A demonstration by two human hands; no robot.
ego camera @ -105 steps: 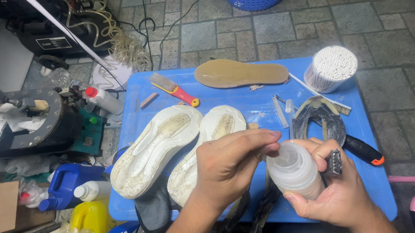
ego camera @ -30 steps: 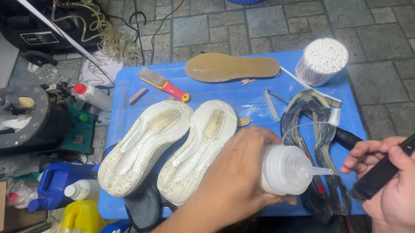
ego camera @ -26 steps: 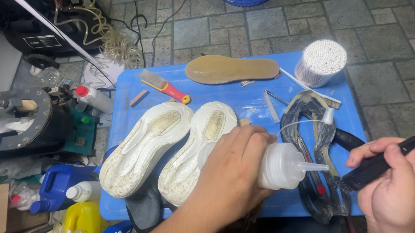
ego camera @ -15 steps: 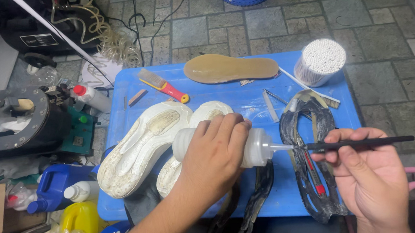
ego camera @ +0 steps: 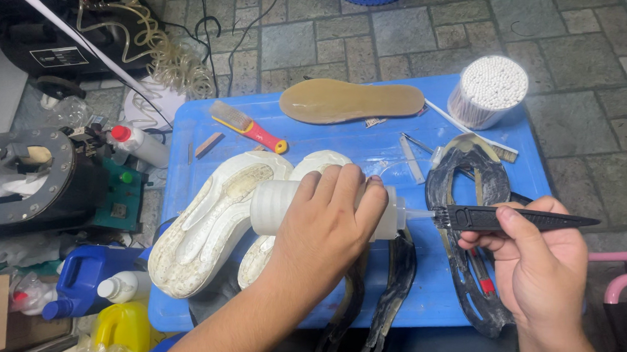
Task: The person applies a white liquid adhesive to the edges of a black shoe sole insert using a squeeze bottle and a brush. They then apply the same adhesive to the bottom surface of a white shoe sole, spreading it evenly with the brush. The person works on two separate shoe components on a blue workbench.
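On the blue bench [ego camera: 191,307], two white midsoles [ego camera: 211,222] lie side by side, hollow face up, at the left. Just right of them the left hand [ego camera: 324,230] holds a white squeeze bottle [ego camera: 279,203] on its side, fingers [ego camera: 343,189] wrapped over the body and pressed around it, nozzle pointing right. The nozzle tip touches the bristle end of a thin black brush [ego camera: 508,218], which the right hand [ego camera: 540,263] pinches between thumb and fingers near its middle, handle running off to the right. Under both hands lie black outsole pieces [ego camera: 470,188], one of them curving below the bottle. Further back rest a tan insole [ego camera: 349,100], a red-handled brush [ego camera: 249,125] and a tub of cotton swabs [ego camera: 488,91]. The step in hand looks like loading the brush from the bottle. The next move probably calls for a light squeeze with the tip kept on the bristles, so nothing drips onto the bench, and then a steady brush hand.
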